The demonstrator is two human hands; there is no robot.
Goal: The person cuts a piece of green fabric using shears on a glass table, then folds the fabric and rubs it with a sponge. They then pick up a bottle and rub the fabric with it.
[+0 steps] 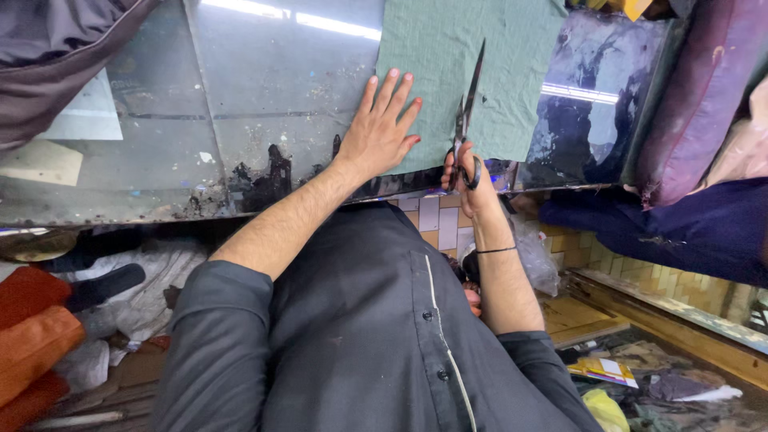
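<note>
A green piece of cloth (456, 56) lies flat on a glass-topped table (240, 104). My left hand (380, 128) presses flat on the cloth's left edge, fingers spread. My right hand (472, 180) grips the black handles of a pair of scissors (468, 104) at the cloth's near edge. The blades point away from me, partly open, cutting into the cloth to the right of my left hand.
Dark purple and navy fabric (704, 104) is piled at the right of the table. Orange cloth (32, 328) lies on the floor at the left. A tiled floor and a wooden ledge (672, 312) with scraps sit at the lower right.
</note>
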